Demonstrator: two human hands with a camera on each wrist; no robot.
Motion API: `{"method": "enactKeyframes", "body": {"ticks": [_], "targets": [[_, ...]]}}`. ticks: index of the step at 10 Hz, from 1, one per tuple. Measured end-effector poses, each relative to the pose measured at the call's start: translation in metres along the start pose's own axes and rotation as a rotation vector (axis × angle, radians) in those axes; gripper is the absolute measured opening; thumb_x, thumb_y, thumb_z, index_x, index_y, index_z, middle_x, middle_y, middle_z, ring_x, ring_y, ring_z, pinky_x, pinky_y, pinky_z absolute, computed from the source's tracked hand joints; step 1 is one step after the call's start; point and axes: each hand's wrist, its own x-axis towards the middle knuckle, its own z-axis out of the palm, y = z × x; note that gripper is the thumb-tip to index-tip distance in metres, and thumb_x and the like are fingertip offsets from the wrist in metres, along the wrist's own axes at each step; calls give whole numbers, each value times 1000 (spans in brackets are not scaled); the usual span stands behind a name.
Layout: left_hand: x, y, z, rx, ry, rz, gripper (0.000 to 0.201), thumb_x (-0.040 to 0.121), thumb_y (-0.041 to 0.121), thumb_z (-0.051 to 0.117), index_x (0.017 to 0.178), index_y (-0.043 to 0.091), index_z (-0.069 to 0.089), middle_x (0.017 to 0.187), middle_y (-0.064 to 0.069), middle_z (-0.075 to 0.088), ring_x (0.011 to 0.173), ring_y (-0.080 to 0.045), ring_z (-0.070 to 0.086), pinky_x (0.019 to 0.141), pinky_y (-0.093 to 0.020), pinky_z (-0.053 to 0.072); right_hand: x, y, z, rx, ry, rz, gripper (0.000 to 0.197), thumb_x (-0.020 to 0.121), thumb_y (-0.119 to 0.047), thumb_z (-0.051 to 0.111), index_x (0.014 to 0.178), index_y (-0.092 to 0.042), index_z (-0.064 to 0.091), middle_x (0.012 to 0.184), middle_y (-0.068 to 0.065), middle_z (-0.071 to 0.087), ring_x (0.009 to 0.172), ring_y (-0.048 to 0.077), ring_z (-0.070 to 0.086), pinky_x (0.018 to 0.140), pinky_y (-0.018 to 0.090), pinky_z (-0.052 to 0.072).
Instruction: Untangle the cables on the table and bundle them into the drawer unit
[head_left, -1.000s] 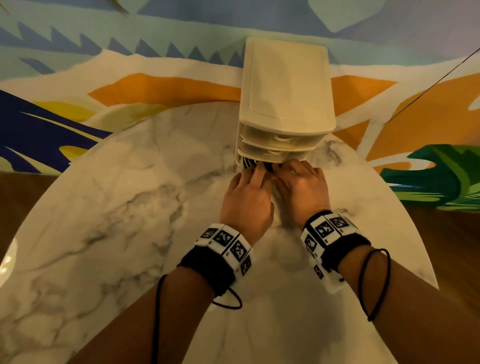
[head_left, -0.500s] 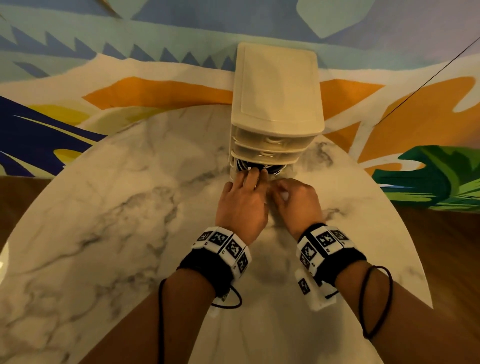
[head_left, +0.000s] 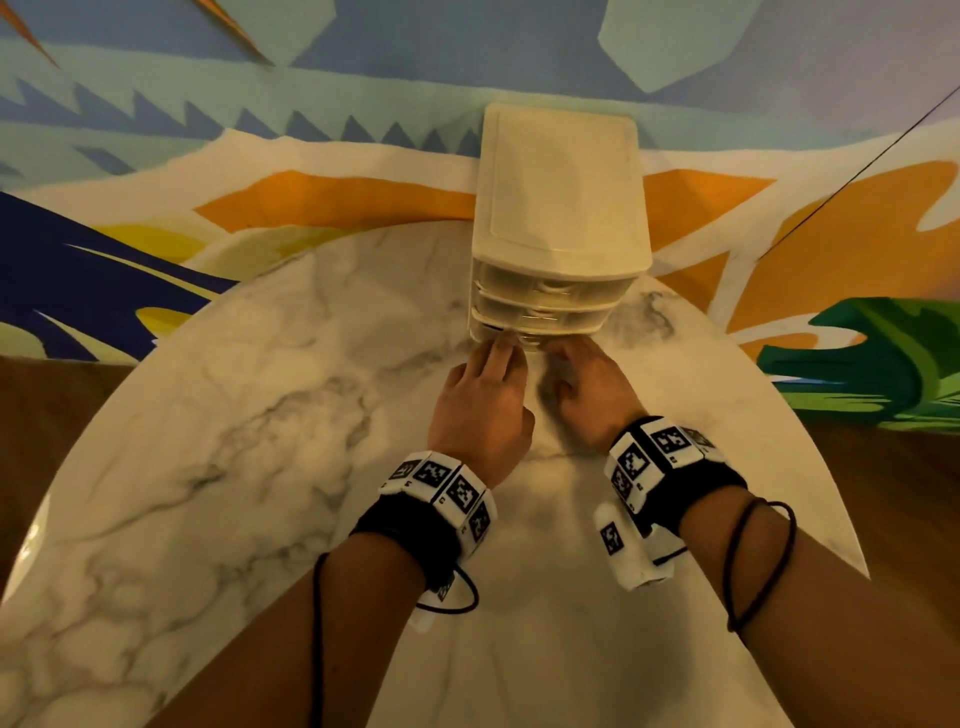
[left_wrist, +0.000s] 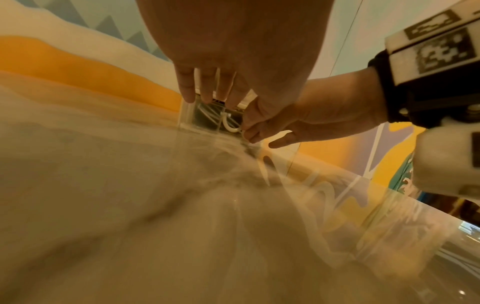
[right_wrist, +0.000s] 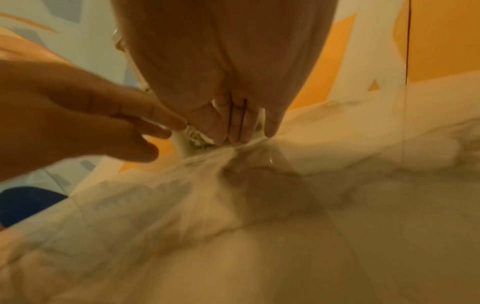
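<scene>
Resting side by side at the foot of the drawer unit (head_left: 558, 218), both hands are meeting its bottom drawer (head_left: 540, 336). The unit is a small cream plastic box with a smooth, rounded-corner lid and three shallow translucent drawers stacked under it, and it is standing at the far edge of the surface (head_left: 218, 415), a round glossy slab of white marble veined with grey.

The left hand (head_left: 480, 410) is lying flat and low, its fingers (left_wrist: 185, 86) straight, slightly spread and touching the clear front of the bottom drawer. The right hand (head_left: 592, 395) is sitting just beside it, its fingers (left_wrist: 255, 131) pressed together and curled at the pale, hook-shaped drawer handle (left_wrist: 230, 125); whether they are actually pinching it I cannot tell, since the wrist views are blurred.

The cables (left_wrist: 207, 112) are showing as dark and light strands coiled behind the see-through drawer front, inside the bottom drawer.

Both wrists are wearing black fabric bands carrying blocky white housings printed with black-and-white square markers (head_left: 447, 483). A thin dark hair tie (head_left: 758, 561) is looping loosely round the right forearm. Behind the surface a painted wall (head_left: 311, 197) is showing flat orange, blue, green and cream shapes.
</scene>
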Motion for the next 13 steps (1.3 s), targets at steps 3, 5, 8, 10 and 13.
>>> {"method": "enactKeyframes", "body": {"ticks": [3,5,8,10,13], "targets": [[-14,-15,9,-60,-119,-23,42,86,24,48,127,15,50,130,-2,45,115,-22,44,92,-35,37,-13,0,-1,199,9,214,42,85,-12,49,126,-4,51,127,16,48,112,29,50,94,26,37],[-11,-10,-2,-153,-108,-98,56,85,20,48,140,14,37,145,-6,36,124,-27,42,98,-40,39,-10,4,5,139,-153,172,55,77,-38,44,118,-2,50,108,20,56,89,29,52,80,36,44],[27,-29,12,-847,-185,-321,66,89,13,49,148,30,25,153,4,29,139,-18,31,115,-36,25,-24,-2,-9,554,-13,281,61,87,-6,59,141,-21,37,133,-3,48,128,15,40,103,24,31],[38,-27,17,-873,-281,-312,71,88,26,52,150,22,19,155,-3,25,137,-22,32,114,-38,25,-22,-3,6,776,-3,296,64,82,3,53,136,-28,39,132,1,57,109,15,50,95,36,42],[31,-21,-22,-607,-176,-352,30,92,14,47,117,6,60,120,-11,61,109,-27,55,85,-27,37,-30,-5,-3,537,-4,408,30,89,-20,58,119,-17,57,114,3,66,100,23,63,93,40,51]]}}
